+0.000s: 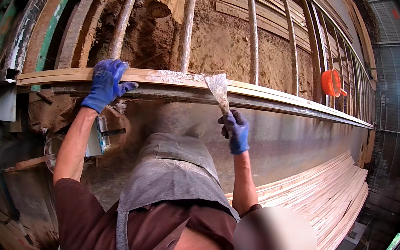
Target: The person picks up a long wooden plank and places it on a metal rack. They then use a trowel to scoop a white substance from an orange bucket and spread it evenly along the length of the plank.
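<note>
Long, narrow wooden strips (150,79) lie side by side across a metal rack in front of me. My left hand (107,82), in a blue glove, grips them near their left end, fingers over the far side and thumb stretched along the near side. In my right hand (234,129), also gloved in blue, is the handle of a flat brush (219,88), closed in my fingers. Its whitish, paste-covered bristles rest on the strips. White smears show on the wood between my hands, left of the brush.
Long bars (189,22) of the rack run away from me over a dirt floor. An orange container (331,83) with a handle sits on the rack to the right. Stacked thin wooden strips (312,195) lie at lower right; more boards (260,9) lie beyond the rack.
</note>
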